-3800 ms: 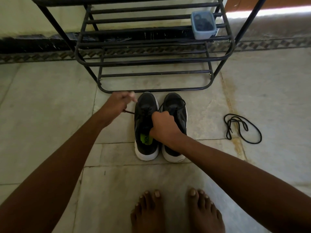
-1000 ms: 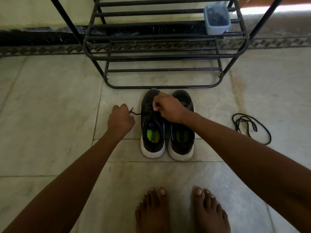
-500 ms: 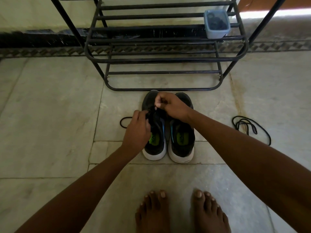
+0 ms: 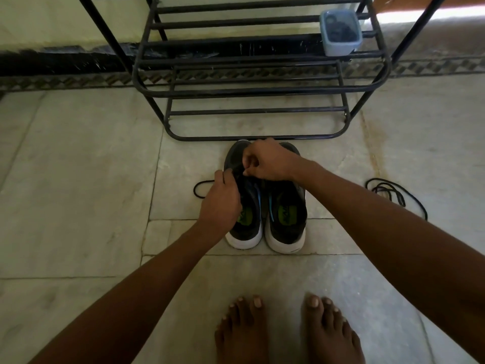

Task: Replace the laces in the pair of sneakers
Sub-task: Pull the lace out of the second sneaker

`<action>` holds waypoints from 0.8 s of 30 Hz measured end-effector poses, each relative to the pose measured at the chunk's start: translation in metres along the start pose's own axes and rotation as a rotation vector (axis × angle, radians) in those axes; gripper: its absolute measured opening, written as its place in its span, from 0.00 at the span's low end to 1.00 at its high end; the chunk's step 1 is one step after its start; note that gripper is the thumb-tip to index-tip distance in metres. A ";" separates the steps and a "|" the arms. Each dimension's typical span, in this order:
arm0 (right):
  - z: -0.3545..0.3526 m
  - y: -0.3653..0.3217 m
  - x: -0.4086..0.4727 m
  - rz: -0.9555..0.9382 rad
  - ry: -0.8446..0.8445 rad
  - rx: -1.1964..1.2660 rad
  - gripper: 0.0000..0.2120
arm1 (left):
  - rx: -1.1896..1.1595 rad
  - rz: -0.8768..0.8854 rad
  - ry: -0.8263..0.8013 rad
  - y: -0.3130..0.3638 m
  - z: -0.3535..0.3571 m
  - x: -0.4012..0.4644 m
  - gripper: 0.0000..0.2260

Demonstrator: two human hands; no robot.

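Two black sneakers with white soles stand side by side on the floor, toes toward the rack: the left sneaker [image 4: 246, 227] and the right sneaker [image 4: 287, 219]. My left hand [image 4: 220, 203] lies over the left sneaker's lacing area with fingers curled on its black lace [image 4: 200, 186], which loops out onto the floor to the left. My right hand [image 4: 267, 161] hovers over the toe end and pinches the same lace near the front eyelets. A loose black lace [image 4: 391, 191] lies coiled on the floor to the right.
A black metal shoe rack [image 4: 252, 90] stands just beyond the sneakers, with a small blue-grey container [image 4: 339, 31] on a shelf at its right. My bare feet [image 4: 283, 329] are on the marble floor [image 4: 78, 179] near the frame's bottom.
My left hand came in from the floor at the left onto the left sneaker, leaving a lace loop on the floor. My right hand has stayed near the toe end, pinching the lace.
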State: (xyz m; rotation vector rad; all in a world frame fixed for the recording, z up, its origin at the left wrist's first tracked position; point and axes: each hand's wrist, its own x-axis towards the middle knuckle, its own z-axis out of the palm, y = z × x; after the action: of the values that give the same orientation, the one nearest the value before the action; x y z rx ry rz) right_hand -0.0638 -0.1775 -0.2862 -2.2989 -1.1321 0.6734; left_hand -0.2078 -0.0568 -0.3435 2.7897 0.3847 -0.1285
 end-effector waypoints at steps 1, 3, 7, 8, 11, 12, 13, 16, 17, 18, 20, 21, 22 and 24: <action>0.000 -0.001 0.001 -0.007 -0.020 -0.015 0.04 | 0.021 0.003 -0.021 0.002 -0.001 0.000 0.18; 0.002 -0.002 0.001 0.001 -0.064 0.018 0.04 | 0.055 0.006 -0.023 0.005 -0.004 -0.001 0.18; -0.001 -0.003 -0.011 0.102 -0.211 0.584 0.11 | 0.023 -0.067 0.021 0.011 -0.007 -0.002 0.18; -0.003 -0.003 -0.014 0.131 -0.218 0.717 0.12 | 0.028 -0.080 0.025 0.011 -0.008 -0.003 0.18; -0.007 0.003 -0.017 0.194 -0.147 0.515 0.14 | 0.002 -0.096 0.022 0.015 -0.008 -0.004 0.19; -0.006 0.004 -0.017 0.197 -0.137 0.390 0.12 | -0.002 -0.097 0.024 0.015 -0.008 -0.003 0.19; -0.005 0.004 -0.018 0.191 -0.142 0.328 0.10 | 0.008 -0.098 0.017 0.016 -0.009 -0.003 0.19; -0.002 0.001 -0.022 0.133 -0.065 0.465 0.06 | 0.018 -0.095 0.003 0.016 -0.009 -0.003 0.21; -0.001 -0.001 -0.023 0.116 -0.006 0.591 0.07 | 0.022 -0.096 0.000 0.015 -0.009 -0.003 0.21; 0.000 -0.001 -0.024 0.121 0.059 0.743 0.07 | 0.036 -0.093 0.002 0.015 -0.010 -0.003 0.21; -0.001 0.001 -0.026 0.171 0.148 1.021 0.08 | 0.064 -0.088 -0.001 0.014 -0.009 -0.003 0.22; 0.000 0.004 -0.026 0.190 0.158 1.109 0.11 | 0.070 -0.098 -0.001 0.013 -0.009 -0.003 0.22; 0.001 0.007 -0.027 0.203 0.152 1.146 0.12 | 0.070 -0.102 -0.001 0.013 -0.009 -0.004 0.22; 0.003 0.011 -0.029 0.198 0.133 1.052 0.09 | 0.068 -0.098 -0.006 0.013 -0.009 -0.004 0.23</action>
State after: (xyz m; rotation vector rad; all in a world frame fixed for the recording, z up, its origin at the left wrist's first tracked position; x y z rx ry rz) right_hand -0.0749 -0.2062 -0.2893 -1.4972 -0.3139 0.8892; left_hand -0.2074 -0.0672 -0.3307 2.8366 0.5258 -0.1758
